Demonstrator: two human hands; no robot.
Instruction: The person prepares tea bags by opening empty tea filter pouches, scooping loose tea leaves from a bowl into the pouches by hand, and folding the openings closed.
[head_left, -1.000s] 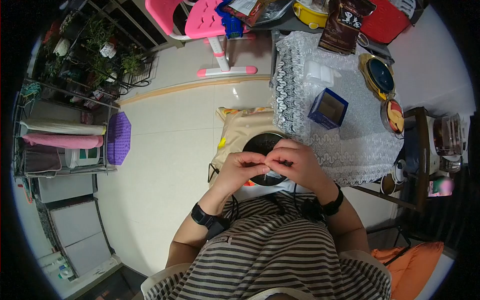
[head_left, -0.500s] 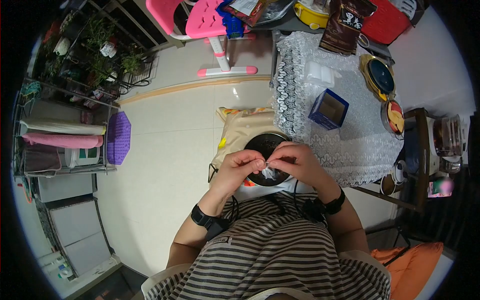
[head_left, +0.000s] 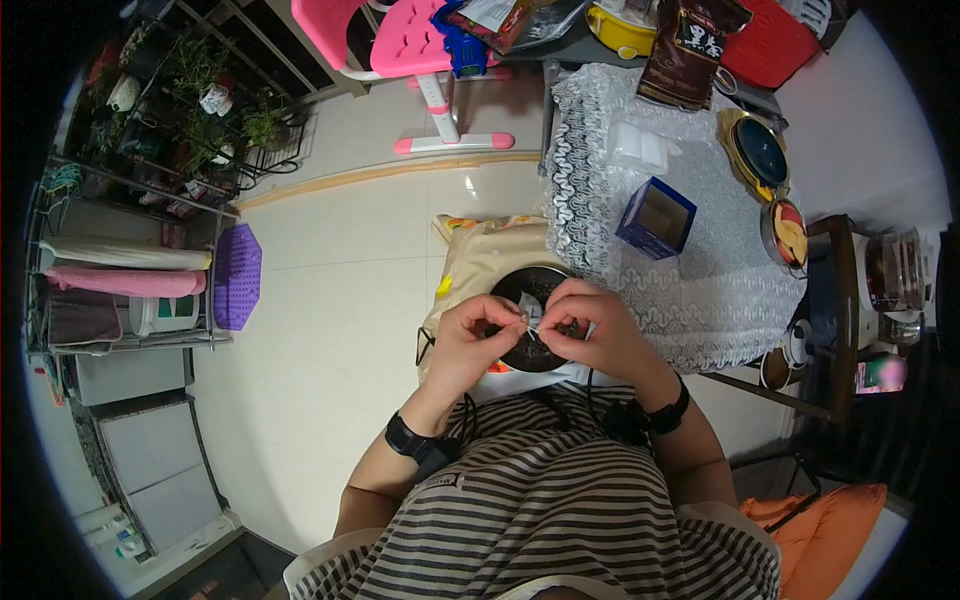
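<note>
My left hand (head_left: 470, 338) and my right hand (head_left: 598, 325) meet above a dark round bowl (head_left: 541, 268) in front of my lap. Both sets of fingertips pinch a small white tea bag (head_left: 530, 304) by its gathered, string-like end. The bag's body points away from me, over the bowl. Inside the bowl lie dark loose bits (head_left: 533, 355), too small to make out clearly. Under the bowl is a cream bag (head_left: 482, 250) with coloured prints.
To the right, a table with a lace cloth (head_left: 700, 315) holds an open blue box (head_left: 657, 217), a clear plastic pack (head_left: 640, 147), a brown pouch (head_left: 690, 55), a dark blue bowl (head_left: 760, 150) and a dish of fruit slices (head_left: 790, 235). A pink chair (head_left: 415, 40) stands ahead.
The tea bag has swung from the near side of my fingertips to the far side. Both hands have shifted slightly and still pinch it.
</note>
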